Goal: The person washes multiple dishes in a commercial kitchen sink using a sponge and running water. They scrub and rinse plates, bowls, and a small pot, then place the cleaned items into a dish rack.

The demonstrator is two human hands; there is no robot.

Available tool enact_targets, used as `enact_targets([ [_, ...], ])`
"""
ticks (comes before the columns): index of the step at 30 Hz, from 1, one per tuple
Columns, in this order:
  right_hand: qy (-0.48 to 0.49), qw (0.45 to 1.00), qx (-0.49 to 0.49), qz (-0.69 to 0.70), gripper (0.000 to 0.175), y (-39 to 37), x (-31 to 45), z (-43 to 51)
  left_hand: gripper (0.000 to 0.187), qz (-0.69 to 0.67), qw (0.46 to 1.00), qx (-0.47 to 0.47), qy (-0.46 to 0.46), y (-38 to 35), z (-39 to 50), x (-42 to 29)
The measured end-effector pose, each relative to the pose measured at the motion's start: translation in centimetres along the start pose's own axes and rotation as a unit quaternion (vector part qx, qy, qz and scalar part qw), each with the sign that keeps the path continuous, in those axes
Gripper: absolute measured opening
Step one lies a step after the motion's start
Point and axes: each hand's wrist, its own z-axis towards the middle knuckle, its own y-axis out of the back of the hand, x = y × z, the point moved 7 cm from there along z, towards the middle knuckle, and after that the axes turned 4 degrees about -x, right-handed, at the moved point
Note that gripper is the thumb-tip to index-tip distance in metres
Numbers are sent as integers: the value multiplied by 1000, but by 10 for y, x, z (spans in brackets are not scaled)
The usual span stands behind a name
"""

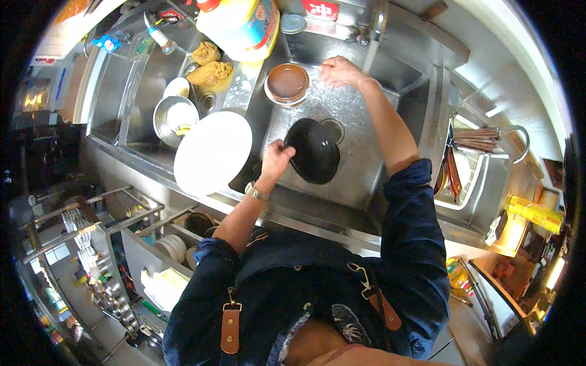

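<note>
My left hand grips the rim of a dark, glossy plate, thumb on top, over the floor of a stainless steel sink basin. The plate partly covers the drain. My right hand is at the far side of the basin with fingers curled, over a wet, whitish patch; whether it holds anything is unclear. Just left of it, a brown round dish rests on paler dishes. A large white plate lies left of my left hand, across the sink's divider and front edge.
The left basin holds a metal bowl, a small white bowl and crumpled yellowish cloths. A big yellow jug stands behind. Right of the sink, chopsticks lie by a white basket. Stacked plates are below left.
</note>
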Motion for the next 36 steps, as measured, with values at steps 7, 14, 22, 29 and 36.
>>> enact_targets([
  [7, -89, 966, 38, 241, 31, -53, -123, 57, 28, -45, 997, 4, 62, 12, -33, 24],
  [14, -209, 901, -14, 381, 53, -131, -166, 20, 29, 52, 998, -44, 4, 39, -36, 13],
  [22, -237, 970, -41, 35, 52, -108, -157, -91, 23, -184, 976, 56, 106, 15, -22, 17],
  [29, -337, 941, 14, 17, 56, -112, -161, -193, 18, -350, 839, 203, 363, -31, -62, 28],
  [36, -100, 916, -341, 187, 54, -93, -107, -243, 13, -255, 913, 263, 177, 1, -11, -37],
])
